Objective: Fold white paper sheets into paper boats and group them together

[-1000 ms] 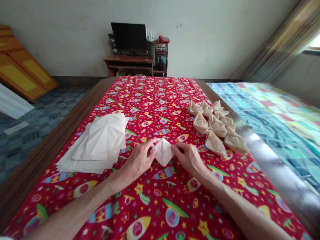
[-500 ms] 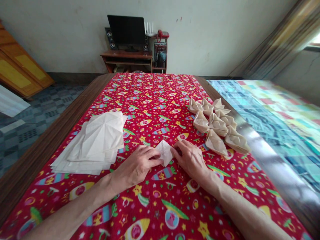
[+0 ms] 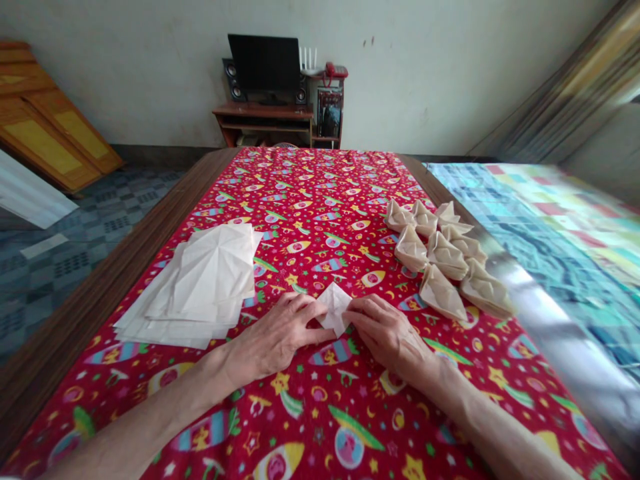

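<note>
A small folded white paper piece (image 3: 334,308) lies on the red patterned tablecloth (image 3: 320,200) in front of me. My left hand (image 3: 280,333) presses on its left side with fingers together. From the right, my right hand (image 3: 387,333) pinches and presses the paper's other edge. Most of the paper is covered by my fingers; only its upper point shows.
A stack of creased white paper sheets (image 3: 205,280) lies to the left. Several finished tan folded paper shapes (image 3: 445,260) sit in a cluster at the right. The wooden table edge (image 3: 100,287) runs along the left; a shiny patterned surface (image 3: 560,253) lies to the right.
The paper piece was held up and wider between both hands; now it is folded narrower and pressed flat on the cloth, with both hands closed in over it.
</note>
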Tool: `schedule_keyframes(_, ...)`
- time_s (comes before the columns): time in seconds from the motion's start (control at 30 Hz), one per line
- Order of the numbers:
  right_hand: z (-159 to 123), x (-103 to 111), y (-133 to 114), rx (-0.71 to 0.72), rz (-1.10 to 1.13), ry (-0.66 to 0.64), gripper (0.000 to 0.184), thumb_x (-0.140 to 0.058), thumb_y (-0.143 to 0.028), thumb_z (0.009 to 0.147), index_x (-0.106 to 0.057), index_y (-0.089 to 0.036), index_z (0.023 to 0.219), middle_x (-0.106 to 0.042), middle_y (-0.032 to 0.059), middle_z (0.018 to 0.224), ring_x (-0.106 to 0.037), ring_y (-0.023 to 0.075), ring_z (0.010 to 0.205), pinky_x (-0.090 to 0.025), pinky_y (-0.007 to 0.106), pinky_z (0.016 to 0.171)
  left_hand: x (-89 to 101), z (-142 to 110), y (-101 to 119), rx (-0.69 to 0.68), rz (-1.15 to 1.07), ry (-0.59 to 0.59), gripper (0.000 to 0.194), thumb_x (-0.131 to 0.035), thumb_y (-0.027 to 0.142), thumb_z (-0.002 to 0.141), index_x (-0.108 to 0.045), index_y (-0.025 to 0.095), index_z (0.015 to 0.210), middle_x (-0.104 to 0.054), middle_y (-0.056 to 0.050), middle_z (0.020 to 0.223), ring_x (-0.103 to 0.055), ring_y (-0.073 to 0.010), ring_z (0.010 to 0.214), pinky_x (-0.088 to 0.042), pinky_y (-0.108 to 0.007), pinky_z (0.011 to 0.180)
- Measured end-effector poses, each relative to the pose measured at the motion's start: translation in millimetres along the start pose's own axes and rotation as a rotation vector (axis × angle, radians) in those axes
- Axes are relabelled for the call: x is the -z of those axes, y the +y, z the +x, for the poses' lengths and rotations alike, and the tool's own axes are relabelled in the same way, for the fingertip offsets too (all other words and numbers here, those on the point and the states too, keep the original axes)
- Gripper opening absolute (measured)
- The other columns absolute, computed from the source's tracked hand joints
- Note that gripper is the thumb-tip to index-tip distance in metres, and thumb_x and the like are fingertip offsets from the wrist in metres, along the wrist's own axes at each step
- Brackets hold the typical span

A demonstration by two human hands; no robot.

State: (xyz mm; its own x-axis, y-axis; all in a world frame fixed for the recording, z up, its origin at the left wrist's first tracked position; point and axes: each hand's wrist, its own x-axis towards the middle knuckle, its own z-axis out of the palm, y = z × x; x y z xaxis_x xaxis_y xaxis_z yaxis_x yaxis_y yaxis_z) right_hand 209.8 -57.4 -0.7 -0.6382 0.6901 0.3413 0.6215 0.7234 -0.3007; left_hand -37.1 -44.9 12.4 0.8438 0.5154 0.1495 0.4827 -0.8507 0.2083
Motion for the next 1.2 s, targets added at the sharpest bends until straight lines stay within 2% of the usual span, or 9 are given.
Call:
schedule_keyframes(0.13,-3.1,4.8,0.1,0.050,-0.002,-0.008,0.026,-0.041,-0.014,0.094,-0.060,-0.017,0.111,-0.061,0.0101,0.107,-0.054,0.0190,0.093,-0.049,0.032,0.078,-0.1,0.2,-4.6,-0.036,-0.067,0.007,0.040,-0.049,0.014,0.091,-0.056,0.037,0.123,-0.053,-0.002,0.119,-0.047,-0.0202,0.108,-0.037,-0.037,0.094)
schedule_keyframes(0.23,-1.2,6.6,0.0,0.091,-0.050,-0.039,0.026,-0.040,-0.017,0.095,-0.059,-0.017,0.112,-0.060,0.0110,0.111,-0.054,0.0198,0.098,-0.049,0.033,0.080,-1.2,2.6,-8.1,0.002,-0.070,0.072,0.033,-0.047,0.016,0.093,-0.056,0.029,0.122,-0.056,-0.002,0.116,-0.050,-0.0174,0.106,-0.039,-0.034,0.093)
schedule_keyframes(0.33,1.2,5.5,2.4,0.102,-0.097,-0.040,0.024,-0.042,-0.018,0.095,-0.059,-0.016,0.112,-0.060,0.0114,0.113,-0.053,0.0208,0.101,-0.049,0.035,0.083,-1.2,7.5,-9.3,0.043,0.017,0.103,0.029,-0.051,0.021,0.092,-0.053,0.022,0.121,-0.057,-0.005,0.115,-0.051,-0.0190,0.107,-0.040,-0.035,0.093)
schedule_keyframes(0.47,4.6,3.8,6.2,0.133,-0.123,-0.039,0.024,-0.044,-0.021,0.095,-0.059,-0.015,0.112,-0.061,0.0108,0.112,-0.051,0.0222,0.106,-0.049,0.036,0.086,-0.3,13.8,-8.5,0.005,0.161,0.083,0.024,-0.049,0.024,0.093,-0.054,0.018,0.116,-0.059,-0.006,0.112,-0.053,-0.0202,0.104,-0.042,-0.036,0.090)
schedule_keyframes(0.63,8.8,4.4,7.2,0.161,-0.120,-0.006,0.023,-0.044,-0.020,0.094,-0.061,-0.013,0.107,-0.063,0.0109,0.107,-0.052,0.0222,0.102,-0.049,0.036,0.084,-2.8,12.3,-6.9,-0.110,0.341,0.136,0.019,-0.042,0.015,0.095,-0.057,0.013,0.105,-0.063,-0.007,0.098,-0.055,-0.0203,0.094,-0.045,-0.036,0.084)
schedule_keyframes(0.73,9.3,2.1,8.6,0.163,-0.080,0.029,0.022,-0.044,-0.016,0.093,-0.062,-0.013,0.106,-0.064,0.0108,0.106,-0.053,0.0217,0.100,-0.049,0.036,0.083,-7.2,10.6,-5.5,-0.099,0.292,0.175,0.016,-0.044,0.011,0.093,-0.058,0.013,0.099,-0.063,-0.006,0.095,-0.056,-0.0202,0.090,-0.046,-0.035,0.082)
schedule_keyframes(0.9,11.0,-6.1,12.5,0.028,0.135,0.100,0.019,-0.046,-0.017,0.092,-0.064,-0.018,0.098,-0.065,0.0071,0.099,-0.057,0.0174,0.089,-0.049,0.031,0.078,-17.2,13.7,-0.7,0.116,-0.037,0.336,0.011,-0.045,0.010,0.091,-0.055,0.014,0.090,-0.059,-0.005,0.090,-0.056,-0.0162,0.087,-0.048,-0.029,0.082)
schedule_keyframes(1.0,13.4,-8.3,11.1,-0.105,0.254,0.137,0.016,-0.048,-0.020,0.092,-0.064,-0.019,0.089,-0.065,0.0053,0.091,-0.058,0.0156,0.083,-0.048,0.028,0.075,-22.3,15.1,-0.7,0.225,-0.201,0.369,0.006,-0.052,0.011,0.087,-0.054,0.016,0.090,-0.056,-0.004,0.091,-0.056,-0.0150,0.086,-0.048,-0.027,0.079)
schedule_keyframes(1.2,15.7,-3.8,1.5,-0.338,0.120,0.114,0.018,-0.051,-0.026,0.091,-0.060,-0.019,0.077,-0.058,0.0029,0.074,-0.054,0.0151,0.071,-0.041,0.026,0.065,-26.2,16.5,-8.5,0.357,-0.280,0.376,0.011,-0.050,0.017,0.091,-0.053,0.018,0.080,-0.053,-0.001,0.083,-0.054,-0.0128,0.078,-0.045,-0.025,0.072)
